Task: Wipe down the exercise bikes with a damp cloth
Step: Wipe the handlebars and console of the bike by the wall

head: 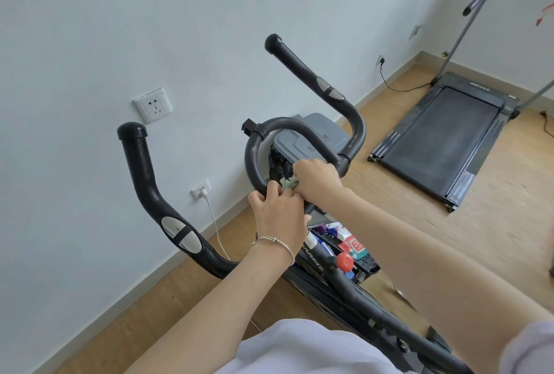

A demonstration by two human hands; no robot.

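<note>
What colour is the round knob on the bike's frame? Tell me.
Red. The knob shows best in the head view, low on the frame.

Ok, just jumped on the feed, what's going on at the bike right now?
A person is at the exercise bike with both hands low on the handlebar loop. The right hand holds a pale green cloth against the bar. The left hand grips the loop right beside it, next to the cloth. Neither outer grip has a hand on it. A treadmill stands further right.
</note>
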